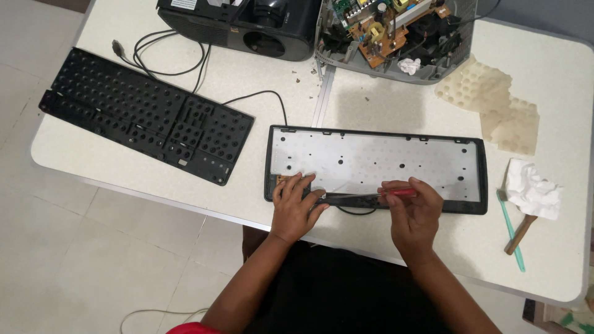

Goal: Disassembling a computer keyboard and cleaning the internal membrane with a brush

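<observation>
An opened keyboard base point(470, 148), a black tray lined with a clear circuit sheet, lies on the white table point(278, 74) in front of me. My left hand point(296, 207) presses down on its near left corner, fingers by a small brown circuit board point(284, 179). My right hand point(413, 210) grips a red-handled screwdriver point(396, 193) whose shaft lies along the tray's near edge, pointing left toward my left hand.
The keyboard's black top frame point(142, 114) lies upside down at the left, cable point(179, 62) looping behind it. A black projector point(247, 25) and an opened device with circuit boards point(396, 31) stand at the back. At the right lie yellowed membrane pieces point(495, 105), crumpled tissue point(532, 192), a teal toothbrush point(510, 229), a wooden-handled tool point(520, 234).
</observation>
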